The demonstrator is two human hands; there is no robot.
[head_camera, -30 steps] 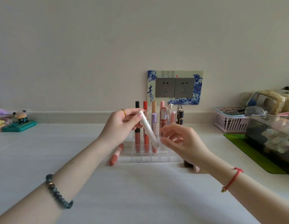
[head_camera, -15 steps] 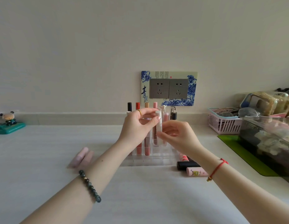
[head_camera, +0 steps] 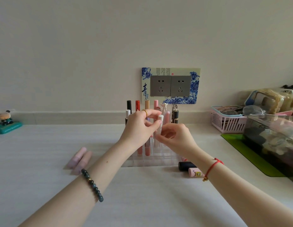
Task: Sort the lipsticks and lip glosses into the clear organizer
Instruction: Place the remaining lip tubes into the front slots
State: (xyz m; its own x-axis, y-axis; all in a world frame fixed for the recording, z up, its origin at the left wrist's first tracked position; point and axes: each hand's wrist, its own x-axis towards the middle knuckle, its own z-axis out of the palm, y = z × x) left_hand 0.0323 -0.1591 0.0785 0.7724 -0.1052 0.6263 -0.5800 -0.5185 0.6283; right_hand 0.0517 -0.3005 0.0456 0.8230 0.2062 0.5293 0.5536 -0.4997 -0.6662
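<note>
Seating a white lip gloss tube [head_camera: 160, 119] in the clear organizer [head_camera: 150, 162]
Left hand [head_camera: 137, 128] and right hand [head_camera: 178, 138] fingers pinch it upright at a middle slot; next it likely needs a straight push down.

My left hand [head_camera: 138, 128] and right hand [head_camera: 176, 137] cover the middle of the clear acrylic organizer [head_camera: 152, 162]; I cannot tell which compartment the white cylindrical tube [head_camera: 160, 122] stands in. Left of the organizer, two pale pink tubes [head_camera: 79, 159] are blurred. Right of it, my wrist hides the ends of a black lipstick [head_camera: 186, 166] and a pink printed lipstick [head_camera: 195, 172].
</note>
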